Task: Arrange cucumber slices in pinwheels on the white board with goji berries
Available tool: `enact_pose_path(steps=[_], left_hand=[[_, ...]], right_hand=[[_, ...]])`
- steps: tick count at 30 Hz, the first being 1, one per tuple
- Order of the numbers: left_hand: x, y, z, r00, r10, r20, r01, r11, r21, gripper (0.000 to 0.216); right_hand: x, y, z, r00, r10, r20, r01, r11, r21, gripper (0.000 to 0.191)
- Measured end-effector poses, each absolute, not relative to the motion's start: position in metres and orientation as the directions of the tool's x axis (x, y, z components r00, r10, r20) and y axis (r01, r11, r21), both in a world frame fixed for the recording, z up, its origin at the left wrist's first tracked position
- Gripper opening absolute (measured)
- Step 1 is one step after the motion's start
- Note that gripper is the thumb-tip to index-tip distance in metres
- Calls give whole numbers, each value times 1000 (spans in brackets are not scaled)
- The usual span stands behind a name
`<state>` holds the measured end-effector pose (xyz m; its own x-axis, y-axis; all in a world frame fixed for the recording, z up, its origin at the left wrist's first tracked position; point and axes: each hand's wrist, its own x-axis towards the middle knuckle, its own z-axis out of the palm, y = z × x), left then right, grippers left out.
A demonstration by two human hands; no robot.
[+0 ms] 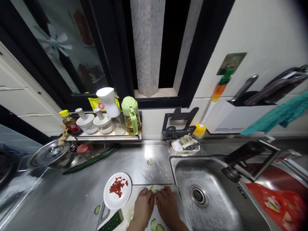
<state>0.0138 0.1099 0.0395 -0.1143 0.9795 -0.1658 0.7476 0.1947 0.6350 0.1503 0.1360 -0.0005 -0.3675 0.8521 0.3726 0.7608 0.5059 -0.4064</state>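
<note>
Both hands are down on the white cutting board [134, 205] at the near edge of the steel bench [72, 192], pressed close together so the fingertips nearly meet. The left hand [143, 205] and the right hand [166, 203] are curled over a small cluster of cucumber slices [154, 191], pinching them between the fingertips; how firmly they grip I cannot tell, since the fingers hide most of it. More cut slices [156, 226] lie on the board between the wrists, closer to the person.

Just left of the left hand sits a white plate [113, 200] holding a little heap of red berries [118, 186]. Below that plate, at the board's left corner, lies the uncut cucumber end [112, 222], dark green with its pale cut face turned toward the hands. A stray slice [97, 209] rests on the bench left of the plate, and another [150, 162] lies beyond the hands, farther back on the wet metal.

Immediately right of the right hand the bench drops into the sink [211, 179], with its drain [198, 195] and a dark tap [250, 157] over the far side. Well beyond the hands, to the left, a long whole cucumber [91, 160] lies slantwise, next to a pot lid [51, 153]. Behind it a rack [103, 136] carries bottles and jars.
</note>
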Motion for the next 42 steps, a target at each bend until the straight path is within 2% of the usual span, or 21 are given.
enact_pose_path(steps=[8,17,25,29,32,35,37,42], left_hand=[[16,109,40,-120,982,-149,752,188,632,29],[12,107,48,-137,980,-147,721,200,663,29],[-6,94,70,-197,971,-135,721,237,652,27],[-44,78,74,-341,919,-197,717,390,578,31],[-82,67,73,-506,817,-277,696,576,428,31],[-110,60,69,-569,742,-354,673,668,318,31],[-118,57,66,-574,723,-384,669,684,289,30],[-114,60,57,-551,725,-414,654,683,326,28]], right_hand=[[148,137,-1,-355,870,342,785,476,-396,18],[152,136,7,-333,903,272,759,427,-492,18],[156,131,21,-299,919,259,756,393,-523,19],[163,121,32,-357,910,210,724,412,-554,16],[164,110,30,-324,926,192,734,374,-566,17],[163,100,21,-316,927,203,721,374,-583,19],[163,96,15,-332,918,215,712,394,-581,18],[164,90,7,-381,896,226,705,440,-557,17]])
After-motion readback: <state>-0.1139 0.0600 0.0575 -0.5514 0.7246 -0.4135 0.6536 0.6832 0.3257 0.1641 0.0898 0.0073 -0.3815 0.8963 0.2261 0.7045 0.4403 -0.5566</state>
